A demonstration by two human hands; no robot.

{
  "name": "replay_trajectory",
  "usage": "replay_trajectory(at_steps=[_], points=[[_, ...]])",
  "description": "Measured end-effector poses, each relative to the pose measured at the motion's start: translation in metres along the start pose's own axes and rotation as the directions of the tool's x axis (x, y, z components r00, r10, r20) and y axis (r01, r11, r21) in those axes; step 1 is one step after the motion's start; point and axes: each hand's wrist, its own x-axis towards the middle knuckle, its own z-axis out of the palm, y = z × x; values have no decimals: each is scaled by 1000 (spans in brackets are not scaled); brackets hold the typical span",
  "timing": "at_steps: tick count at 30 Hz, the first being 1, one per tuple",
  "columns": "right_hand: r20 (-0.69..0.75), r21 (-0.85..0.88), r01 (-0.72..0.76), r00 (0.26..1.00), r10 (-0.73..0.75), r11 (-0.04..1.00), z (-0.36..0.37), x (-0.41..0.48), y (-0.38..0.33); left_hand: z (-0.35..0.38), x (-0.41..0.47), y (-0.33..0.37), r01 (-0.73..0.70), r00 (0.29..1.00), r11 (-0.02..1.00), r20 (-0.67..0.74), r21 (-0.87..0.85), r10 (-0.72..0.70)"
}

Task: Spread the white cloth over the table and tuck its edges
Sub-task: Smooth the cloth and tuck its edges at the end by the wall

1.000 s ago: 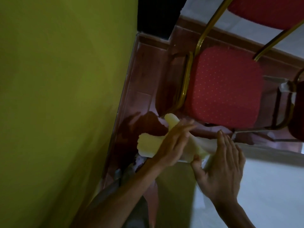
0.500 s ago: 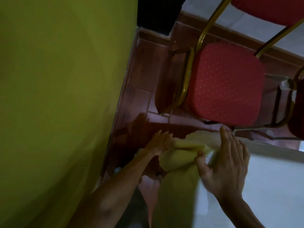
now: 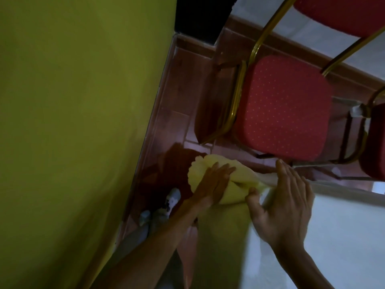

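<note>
The white cloth (image 3: 343,236) covers the table at the lower right. Its corner is gathered into a bunch (image 3: 208,163) that sticks out past the table corner and looks yellowish in the dim light. My left hand (image 3: 210,184) lies over the bunch and holds it, with the fingertips sunk into a fold; its thumb is hidden. My right hand (image 3: 285,205) rests on the table corner with its fingers straight, its thumb pressing against the neck of the bunch.
A green wall (image 3: 73,122) stands close on the left, with a narrow strip of red-brown tiled floor (image 3: 179,101) beside it. A red padded chair (image 3: 285,105) with a gold frame stands just beyond the corner, with another (image 3: 375,138) at the right edge. A light shoe (image 3: 171,200) shows below.
My left hand has come up from below the table edge and now lies on top of the bunch, which is rounder and higher. My right hand stays at the corner.
</note>
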Motion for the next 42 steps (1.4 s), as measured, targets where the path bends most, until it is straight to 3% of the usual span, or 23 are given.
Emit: replay_trajectory(at_steps=[3,4,5,7,10,13,16,18,21,24,28,42], points=[[-4,-5,10,1000,-10,1000,0,0,1,3,5,-62,225,947,936,166,270,-275],[-2,-7,9,1000,-9,1000,1,0,2,-1,-1,-75,299,916,910,181,287,-358],[-2,-6,9,1000,-9,1000,1,0,2,-11,-10,-75,376,887,893,182,247,-424],[-12,0,12,1000,-12,1000,1,0,2,-31,-21,-65,465,878,885,131,-13,-460],[-24,7,15,1000,-15,1000,1,1,1,-53,-28,-11,265,951,888,-50,-376,-305],[-16,7,11,1000,-11,1000,2,1,2,-54,-37,53,-48,979,866,-197,-498,-59],[-4,-2,17,1000,-17,1000,2,0,2,-28,-39,81,-253,960,885,-213,-391,180],[8,-13,20,1000,-20,1000,2,1,2,4,-29,59,-265,952,951,-197,-157,233],[5,-25,22,1000,-22,999,2,1,2,34,-20,-2,-73,997,983,-13,167,77],[-28,-26,21,999,-22,999,2,1,2,35,-40,-56,124,968,889,141,441,-205],[-30,-30,14,999,-15,999,2,4,2,14,-67,-66,238,941,870,119,432,-317],[4,-30,-15,1000,15,999,-2,3,-2,-75,-74,-5,285,957,851,-84,441,-277]])
